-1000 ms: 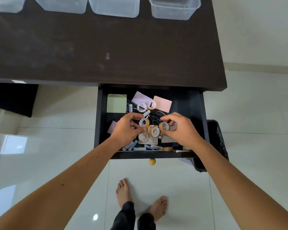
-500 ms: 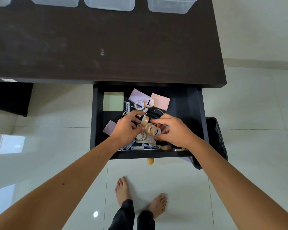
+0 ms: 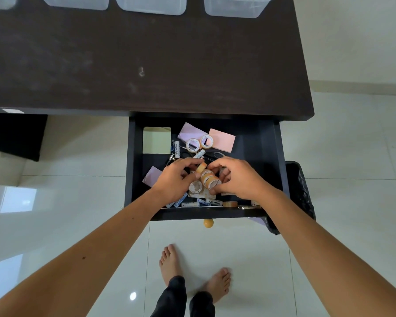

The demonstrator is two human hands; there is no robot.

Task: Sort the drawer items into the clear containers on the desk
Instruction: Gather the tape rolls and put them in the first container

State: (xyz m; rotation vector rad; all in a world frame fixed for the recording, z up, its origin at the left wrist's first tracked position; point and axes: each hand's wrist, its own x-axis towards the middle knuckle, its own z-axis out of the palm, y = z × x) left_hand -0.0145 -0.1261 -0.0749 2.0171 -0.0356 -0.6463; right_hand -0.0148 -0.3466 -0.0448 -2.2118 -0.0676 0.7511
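The dark drawer (image 3: 277, 156) stands pulled out below the desk. Both hands are inside it, gathered around several small tan tape rolls (image 3: 209, 179). My left hand (image 3: 174, 179) pinches one tilted roll (image 3: 201, 167) at its fingertips. My right hand (image 3: 238, 177) curls around the side of the clustered rolls. Two white-sided tape rolls (image 3: 199, 143) lie farther back on sticky notes. Batteries (image 3: 176, 148) lie in the middle and along the drawer's front. Clear containers (image 3: 236, 8) line the desk's far edge.
Yellow (image 3: 157, 140), purple (image 3: 188, 131) and pink (image 3: 222, 140) sticky-note pads lie at the drawer's back. The dark desk top (image 3: 146, 60) stretches between drawer and containers. A black-bagged bin (image 3: 300, 188) stands right of the drawer. My bare feet (image 3: 192, 271) stand on the white tiles.
My hands have closed in toward each other around the tan tape rolls. The right hand slid left onto the cluster; the left hand's fingers came up against a tilted roll.
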